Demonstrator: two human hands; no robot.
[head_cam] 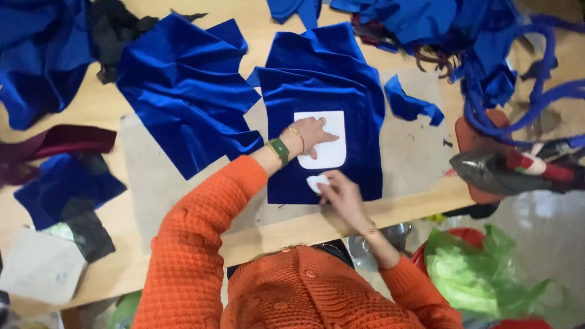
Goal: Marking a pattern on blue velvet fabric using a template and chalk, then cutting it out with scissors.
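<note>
A royal-blue velvet fabric piece (323,91) lies flat on the wooden table (402,207). On it sits a white pocket-shaped template (332,152). My left hand (312,135), in an orange knit sleeve with a green watch and a gold bangle, presses flat on the template. My right hand (341,195) pinches a small white piece of chalk (317,183) at the template's lower left corner, against the blue fabric.
Another blue velvet piece (183,91) lies to the left, with piles of blue, black and maroon cloth around the table's edges. A grey card sheet (420,140) covers the table's middle. An iron (506,167) rests at right; a green plastic bag (475,274) sits below.
</note>
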